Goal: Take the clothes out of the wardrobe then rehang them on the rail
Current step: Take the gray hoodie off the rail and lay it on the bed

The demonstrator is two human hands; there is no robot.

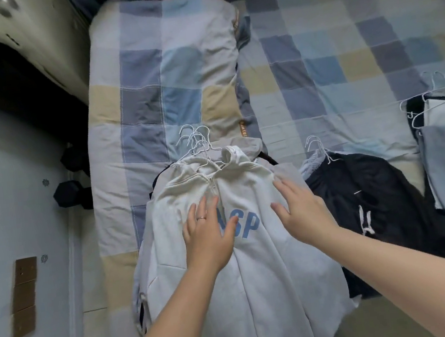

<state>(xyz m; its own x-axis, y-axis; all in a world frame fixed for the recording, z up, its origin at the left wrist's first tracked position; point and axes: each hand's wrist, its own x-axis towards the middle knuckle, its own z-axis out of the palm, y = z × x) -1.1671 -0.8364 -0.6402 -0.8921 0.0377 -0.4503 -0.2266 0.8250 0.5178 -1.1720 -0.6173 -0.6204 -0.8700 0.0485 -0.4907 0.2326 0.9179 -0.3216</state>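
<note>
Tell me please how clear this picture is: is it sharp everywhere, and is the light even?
Head view: sharpest at the centre, where the white hoodie lies under the left hand and right hand; towards the head view's edges the picture smears, and the wall at left bows from the wide-angle lens; light is dim and even, without glare.

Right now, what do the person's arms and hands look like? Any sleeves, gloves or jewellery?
No sleeves or gloves show: the left forearm and right forearm are bare to the picture's edge. The left hand wears a thin, pale ring on one finger. The right hand shows no ring, and neither wrist carries a watch or band.
</note>
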